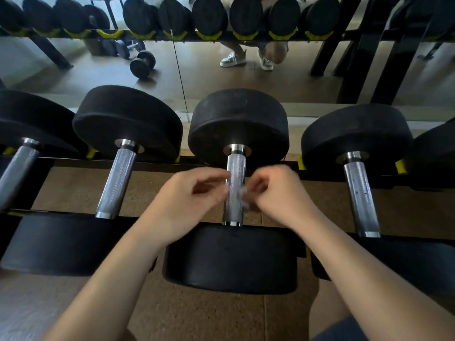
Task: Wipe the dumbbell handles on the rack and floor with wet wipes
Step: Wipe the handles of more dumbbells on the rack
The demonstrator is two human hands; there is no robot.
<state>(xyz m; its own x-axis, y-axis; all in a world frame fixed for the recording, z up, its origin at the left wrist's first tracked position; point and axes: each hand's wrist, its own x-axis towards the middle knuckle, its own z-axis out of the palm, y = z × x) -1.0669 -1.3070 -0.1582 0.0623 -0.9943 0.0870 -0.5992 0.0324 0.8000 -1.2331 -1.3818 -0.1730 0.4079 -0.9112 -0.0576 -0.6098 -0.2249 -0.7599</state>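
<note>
A row of black dumbbells lies on a low rack (pixel 270 173), each with a knurled chrome handle. Both my hands hover over the handle (pixel 235 166) of the middle dumbbell (pixel 237 124). My right hand (pixel 278 193) has curled fingers pinching a small, blurred, pale wet wipe (pixel 244 195) against the handle's right side. My left hand (pixel 189 200) sits at the handle's left, fingers curled toward it; whether it grips the handle or the wipe is blurred.
Neighbouring handles stand left (pixel 118 178) and right (pixel 359 193) on the rack. A mirror (pixel 197 77) behind shows an upper row of dumbbells, loose dumbbells (pixel 142 62) on the floor and a crouching person's shoes. Cork-coloured floor (pixel 197 316) lies below.
</note>
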